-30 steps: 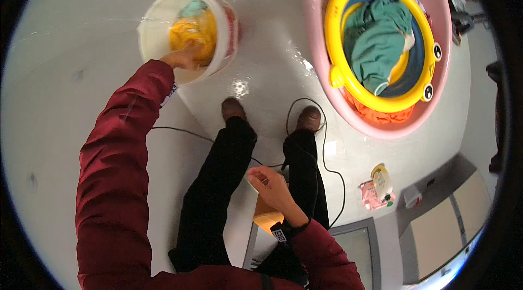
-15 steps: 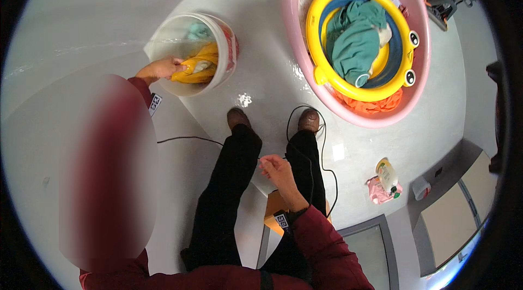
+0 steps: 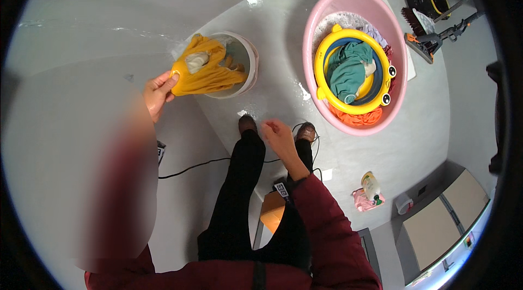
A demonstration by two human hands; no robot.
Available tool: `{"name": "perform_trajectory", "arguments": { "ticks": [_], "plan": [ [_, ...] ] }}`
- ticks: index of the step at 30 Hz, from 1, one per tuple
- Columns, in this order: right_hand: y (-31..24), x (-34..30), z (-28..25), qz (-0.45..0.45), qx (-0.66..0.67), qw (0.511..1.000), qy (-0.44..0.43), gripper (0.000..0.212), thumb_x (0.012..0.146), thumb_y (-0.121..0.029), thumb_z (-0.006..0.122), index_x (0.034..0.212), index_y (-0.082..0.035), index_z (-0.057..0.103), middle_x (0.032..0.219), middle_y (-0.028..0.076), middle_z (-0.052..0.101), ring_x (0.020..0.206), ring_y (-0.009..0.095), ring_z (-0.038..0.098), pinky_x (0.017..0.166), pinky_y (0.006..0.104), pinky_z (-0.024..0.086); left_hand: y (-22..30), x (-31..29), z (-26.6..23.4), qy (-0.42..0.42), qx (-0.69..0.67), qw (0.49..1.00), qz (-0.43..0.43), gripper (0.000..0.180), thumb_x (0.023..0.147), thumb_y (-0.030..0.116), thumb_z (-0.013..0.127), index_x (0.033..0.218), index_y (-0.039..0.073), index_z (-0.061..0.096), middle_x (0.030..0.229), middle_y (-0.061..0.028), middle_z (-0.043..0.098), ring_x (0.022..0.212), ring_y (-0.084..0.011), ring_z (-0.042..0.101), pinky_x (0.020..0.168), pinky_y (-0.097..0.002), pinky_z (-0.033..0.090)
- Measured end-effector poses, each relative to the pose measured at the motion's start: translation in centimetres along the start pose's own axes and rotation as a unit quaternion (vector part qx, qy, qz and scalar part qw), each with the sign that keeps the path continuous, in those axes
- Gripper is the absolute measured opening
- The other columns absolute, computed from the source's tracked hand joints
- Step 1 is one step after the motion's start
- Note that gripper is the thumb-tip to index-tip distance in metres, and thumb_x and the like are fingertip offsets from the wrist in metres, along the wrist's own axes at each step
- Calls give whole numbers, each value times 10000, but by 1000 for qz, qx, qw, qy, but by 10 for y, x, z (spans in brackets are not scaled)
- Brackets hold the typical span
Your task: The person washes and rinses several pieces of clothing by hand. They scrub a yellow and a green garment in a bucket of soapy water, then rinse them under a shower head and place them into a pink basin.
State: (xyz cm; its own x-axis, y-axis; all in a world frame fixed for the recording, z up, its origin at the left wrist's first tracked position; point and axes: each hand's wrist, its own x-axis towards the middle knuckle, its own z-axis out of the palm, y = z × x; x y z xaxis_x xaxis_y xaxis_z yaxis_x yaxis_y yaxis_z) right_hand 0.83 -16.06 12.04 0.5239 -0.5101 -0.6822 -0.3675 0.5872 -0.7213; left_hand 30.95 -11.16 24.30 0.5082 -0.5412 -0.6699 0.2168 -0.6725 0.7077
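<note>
My left hand (image 3: 158,92) pinches one end of a wet yellow garment (image 3: 210,74) with a pale patch on it. The garment hangs over the near side of a white bucket (image 3: 254,66), and its far end reaches across the opening. Water stands in the bucket, with some cloth showing at the garment's edge. Over the floor by my shoes, my right hand (image 3: 280,140) holds nothing; its fingers are loosely bent and a little blurred.
A large pink tub (image 3: 401,72) with suds and clothes holds a yellow frog-eyed basin (image 3: 381,50) with a green garment (image 3: 346,72). Orange cloth (image 3: 357,118) lies beside the basin. A black cable (image 3: 193,168) crosses the floor near my feet. A bottle (image 3: 371,185) and brush (image 3: 418,22) lie rightward.
My left hand has raised the yellow garment out of the bucket and spread it over the rim. My right hand has moved slightly up and forward. The whole view has shifted.
</note>
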Motion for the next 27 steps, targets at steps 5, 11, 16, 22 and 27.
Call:
{"name": "perform_trajectory", "arguments": {
  "ticks": [5,11,16,22,27],
  "plan": [
    [-51,49,49,-79,-18,997,-3,241,808,-192,568,986,-28,572,887,121,611,776,207,590,692,298,462,18,-35,1,-14,58,996,67,213,887,205,521,997,49,614,757,96,500,600,2,329,508,-170,252],
    [-55,114,81,-272,-283,920,16,547,657,-191,698,1138,-50,478,1183,154,475,1064,294,434,933,382,320,42,-74,-10,39,6,996,75,201,883,161,511,1011,32,598,756,82,480,605,-8,307,510,-177,228],
    [-49,129,80,-277,-286,911,-111,636,602,-140,708,1190,-99,468,1132,156,509,1038,322,457,934,394,332,50,-88,-29,5,-61,986,157,238,875,132,507,1055,-6,578,741,62,468,601,-27,302,508,-183,226],
    [-51,132,75,-93,-31,950,-298,496,696,-213,648,1157,-83,518,1038,128,583,876,214,552,802,318,436,41,-86,-47,-11,-54,981,186,241,869,125,510,1046,-23,581,788,35,485,598,-39,296,512,-189,232],
    [-52,132,70,-97,-75,956,-267,350,764,-269,633,1019,-31,601,912,82,603,794,145,537,695,286,434,32,-74,-64,-6,17,979,204,239,875,120,503,1049,-23,583,842,21,510,615,-46,318,522,-197,260]
  ]
}}
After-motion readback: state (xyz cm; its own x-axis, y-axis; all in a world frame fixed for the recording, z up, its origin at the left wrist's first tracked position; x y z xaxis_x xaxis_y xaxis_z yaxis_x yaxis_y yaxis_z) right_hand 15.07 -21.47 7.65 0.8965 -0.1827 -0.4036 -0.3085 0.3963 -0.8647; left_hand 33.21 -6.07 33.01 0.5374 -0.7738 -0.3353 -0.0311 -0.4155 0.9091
